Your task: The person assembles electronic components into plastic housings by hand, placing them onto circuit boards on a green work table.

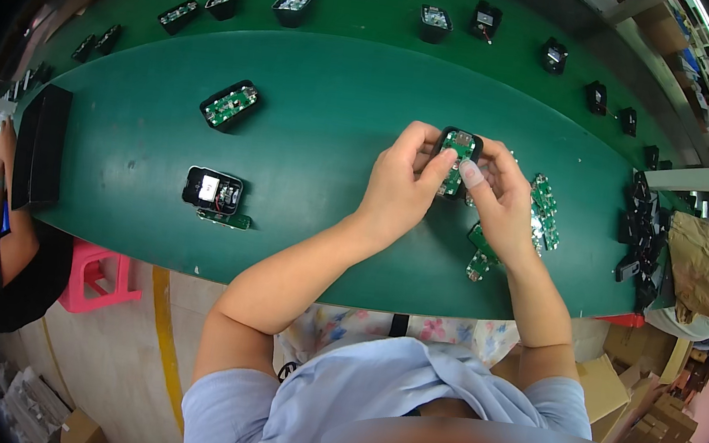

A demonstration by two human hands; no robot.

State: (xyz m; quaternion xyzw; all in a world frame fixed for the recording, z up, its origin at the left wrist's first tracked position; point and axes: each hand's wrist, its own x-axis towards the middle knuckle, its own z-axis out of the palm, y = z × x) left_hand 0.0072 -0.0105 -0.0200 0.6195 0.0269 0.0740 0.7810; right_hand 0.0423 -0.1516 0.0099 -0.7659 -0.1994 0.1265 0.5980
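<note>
Both my hands hold a small black plastic case (446,134) above the table, with a green circuit board (461,146) lying in its open face. My left hand (401,179) grips the left side, its thumb on the board. From the right, my right hand (504,199) wraps the other side, its thumb also pressing on the board. Beside and partly beneath my right hand lie several loose green circuit boards (545,210). To the left rests another black case with a board in it (232,105). Nearer me, an open case (213,190) shows wires, with a circuit board (225,219) against it.
Several black cases (293,6) stand in a row along the far green strip. A black bin (41,146) sits at the table's left end, near another person's arm (17,227). Black parts (640,232) are heaped at the right end beside brown cloth (707,262). A pink stool (96,280) stands lower left.
</note>
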